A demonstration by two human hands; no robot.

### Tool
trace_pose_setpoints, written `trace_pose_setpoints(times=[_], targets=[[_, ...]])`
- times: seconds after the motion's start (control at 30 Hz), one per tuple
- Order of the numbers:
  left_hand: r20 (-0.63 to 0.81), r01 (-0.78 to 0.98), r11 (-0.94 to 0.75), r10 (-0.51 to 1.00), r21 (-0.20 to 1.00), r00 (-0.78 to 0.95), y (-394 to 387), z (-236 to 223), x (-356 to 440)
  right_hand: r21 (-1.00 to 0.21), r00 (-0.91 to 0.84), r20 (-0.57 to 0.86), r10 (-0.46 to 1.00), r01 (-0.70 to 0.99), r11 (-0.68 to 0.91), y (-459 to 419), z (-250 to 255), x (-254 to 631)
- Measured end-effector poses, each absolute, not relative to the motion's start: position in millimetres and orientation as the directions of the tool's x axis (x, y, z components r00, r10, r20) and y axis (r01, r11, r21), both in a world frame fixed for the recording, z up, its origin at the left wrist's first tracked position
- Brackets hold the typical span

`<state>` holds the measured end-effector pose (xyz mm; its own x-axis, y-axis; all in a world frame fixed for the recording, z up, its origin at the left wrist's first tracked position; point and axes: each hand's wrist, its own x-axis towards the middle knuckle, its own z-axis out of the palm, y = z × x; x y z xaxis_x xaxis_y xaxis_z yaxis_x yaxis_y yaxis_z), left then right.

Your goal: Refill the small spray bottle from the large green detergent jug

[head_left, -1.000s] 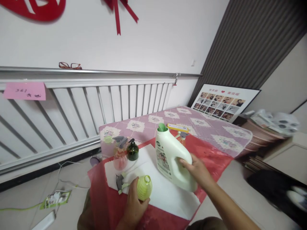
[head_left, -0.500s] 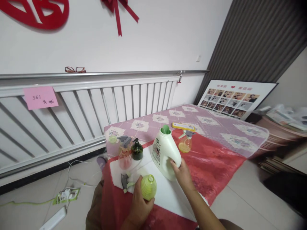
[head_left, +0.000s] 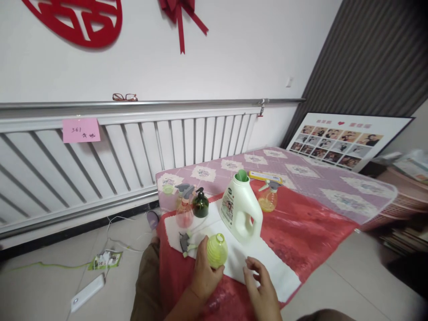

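My left hand (head_left: 206,272) grips a yellow-green ribbed spray bottle (head_left: 217,250) with its top off, tilted slightly, its open neck facing up. Its loose grey spray head (head_left: 184,244) lies on the white sheet just left of it. My right hand (head_left: 261,281) is empty, fingers curved and apart, to the right of the bottle. Behind it stands a large pale green detergent jug (head_left: 241,207) with an open mouth and a green spout (head_left: 242,175) inside. A dark green pump bottle (head_left: 200,204) and a pink spray bottle (head_left: 185,215) stand at the left.
A clear spray bottle with yellow liquid (head_left: 268,200) stands on the red cloth (head_left: 301,227) behind the jug. A yellow-edged flat box (head_left: 265,177) lies farther back. The white sheet (head_left: 282,272) covers part of the cloth. A radiator (head_left: 133,151) runs along the wall.
My right hand has let go of the jug's handle and moved down toward me. The jug stays upright. My left hand still holds the yellow-green bottle. The view has swung slightly left.
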<state>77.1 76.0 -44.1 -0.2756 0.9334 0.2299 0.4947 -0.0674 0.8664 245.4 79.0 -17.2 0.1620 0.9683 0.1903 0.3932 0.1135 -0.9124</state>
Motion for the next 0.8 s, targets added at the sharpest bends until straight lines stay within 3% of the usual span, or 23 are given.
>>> trace_pose_setpoints(times=[0.17,0.43,0.8], targets=[[0.275,0.523,-0.099,0.923,0.847,-0.271,75,-44,76,-0.872,-0.006,0.244,0.970,0.437,0.222,67,-25,231],[0.337,0.582,-0.109,0.892,0.806,-0.300,71,-45,80,-0.661,-0.239,0.390,0.889,0.599,0.451,65,-34,230],[0.516,0.581,-0.303,0.822,0.755,-0.242,65,-51,70,-0.395,-0.377,0.325,0.867,0.780,0.486,66,-49,232]])
